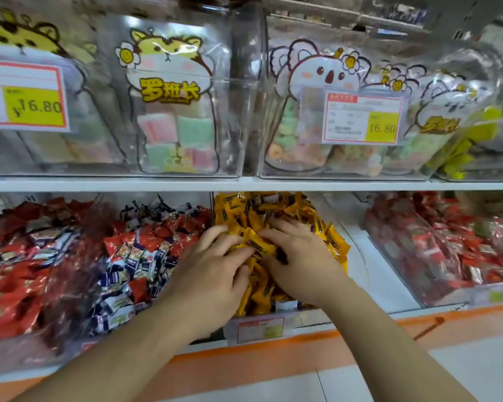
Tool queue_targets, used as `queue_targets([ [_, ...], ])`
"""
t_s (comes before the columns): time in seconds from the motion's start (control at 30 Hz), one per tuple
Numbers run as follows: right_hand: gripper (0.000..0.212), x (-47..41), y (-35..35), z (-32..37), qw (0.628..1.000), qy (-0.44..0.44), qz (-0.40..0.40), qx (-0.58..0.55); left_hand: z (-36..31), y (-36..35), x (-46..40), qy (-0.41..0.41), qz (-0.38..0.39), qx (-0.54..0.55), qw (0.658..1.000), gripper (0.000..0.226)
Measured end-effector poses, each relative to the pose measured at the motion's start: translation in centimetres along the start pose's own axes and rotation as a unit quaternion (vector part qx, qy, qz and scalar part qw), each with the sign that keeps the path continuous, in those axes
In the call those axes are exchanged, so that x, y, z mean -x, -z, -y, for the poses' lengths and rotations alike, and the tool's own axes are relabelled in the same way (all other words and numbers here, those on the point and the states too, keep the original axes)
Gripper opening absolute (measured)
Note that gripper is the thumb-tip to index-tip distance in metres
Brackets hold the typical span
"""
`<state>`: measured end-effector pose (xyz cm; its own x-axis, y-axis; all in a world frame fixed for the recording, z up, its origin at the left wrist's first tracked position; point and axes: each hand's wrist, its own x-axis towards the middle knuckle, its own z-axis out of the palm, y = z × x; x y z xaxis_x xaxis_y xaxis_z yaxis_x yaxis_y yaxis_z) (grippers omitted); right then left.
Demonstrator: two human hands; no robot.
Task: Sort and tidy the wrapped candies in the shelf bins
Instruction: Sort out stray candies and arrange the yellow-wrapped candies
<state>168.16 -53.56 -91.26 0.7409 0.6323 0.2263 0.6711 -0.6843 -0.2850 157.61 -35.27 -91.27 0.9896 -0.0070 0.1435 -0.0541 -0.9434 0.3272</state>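
Leftmost, in the lower left of the frame, a shelf bin of red candies (18, 271) sat beside a mixed heap of red, white and navy candies (137, 256), the two filling the lower shelf as far as the middle. Just right of that mixed heap, at the centre of the frame, lay the pile of yellow candies (276, 210) in its own clear bin, and both hands were already in it. The left hand (212, 274) rested on the pile's left side with fingers spread and bent down into the wrappers; whether it actually pinched one could not be told. The right hand (299, 256) lay on the pile's right side, fingers likewise spread and pressing on the packets, no single candy clearly gripped. Between the fingertips one yellow packet (257, 242) sat raised, its long axis running from upper left to lower right, about equally near to both hands. The pile stretched away from the hands toward the back of the shelf, so any gathering move probably had to draw packets forward. Farther right, beyond a bare white stretch of shelf (360, 256), another bin of red candies (436, 245) occupied the right edge of the frame.
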Motion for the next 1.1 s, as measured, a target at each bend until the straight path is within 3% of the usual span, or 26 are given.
queue_targets([
  [0.23, 0.03, 2.2, 1.3, -1.2, 0.998, -0.043, -0.043, 0.033, -0.5, 0.2, 0.2, 0.009, 0.003, -0.005, 1.0, 0.047],
  [0.37, 0.045, 2.6, 2.5, -0.1, 0.997, -0.068, -0.012, 0.032, -0.7, 0.2, 0.5, 0.009, 0.004, 0.006, 1.0, 0.046],
  [0.57, 0.048, 0.4, 3.0, 1.2, 0.991, -0.085, -0.099, 0.024, -1.4, 0.7, -0.6, 0.001, -0.034, 0.002, 0.999, 0.046],
  [0.73, 0.03, -0.8, 0.4, 1.1, 1.0, -0.017, -0.017, -0.002, -1.4, -0.3, -1.6, -0.021, -0.009, -0.06, 0.998, 0.055],
  [1.1, 0.009, -1.7, 0.7, 0.2, 0.987, -0.132, -0.092, 0.029, -1.0, -1.1, -1.2, -0.021, -0.047, -0.014, 0.999, 0.057],
])
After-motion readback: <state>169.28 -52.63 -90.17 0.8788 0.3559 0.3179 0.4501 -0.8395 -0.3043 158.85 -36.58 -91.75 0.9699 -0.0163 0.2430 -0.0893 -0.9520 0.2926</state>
